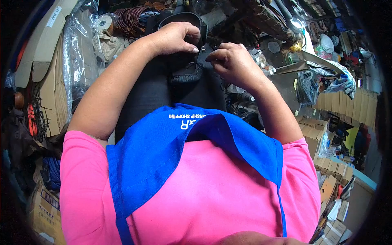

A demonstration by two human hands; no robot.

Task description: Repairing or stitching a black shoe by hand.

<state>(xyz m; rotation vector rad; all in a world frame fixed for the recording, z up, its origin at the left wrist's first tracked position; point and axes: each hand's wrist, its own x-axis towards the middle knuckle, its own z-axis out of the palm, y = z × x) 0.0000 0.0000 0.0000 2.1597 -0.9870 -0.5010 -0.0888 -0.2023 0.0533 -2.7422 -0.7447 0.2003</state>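
Observation:
A black moccasin-style shoe [185,73] with stitched toe seam rests on my lap over black trousers. My left hand [175,37] grips the shoe's upper rim from above, fingers curled over the edge. My right hand [230,59] is beside the shoe on its right, fingers pinched together as if on something thin; what it pinches is too small to make out. I wear a pink shirt and a blue apron [163,155] that fill the lower half of the view.
Cardboard boxes [45,36] and clear plastic wrap [79,53] stand at the left. Coils of brown cord [130,18] lie beyond the shoe. A cluttered workbench [286,61] with tools and bags is at the right, and stacked cartons [326,183] at the lower right.

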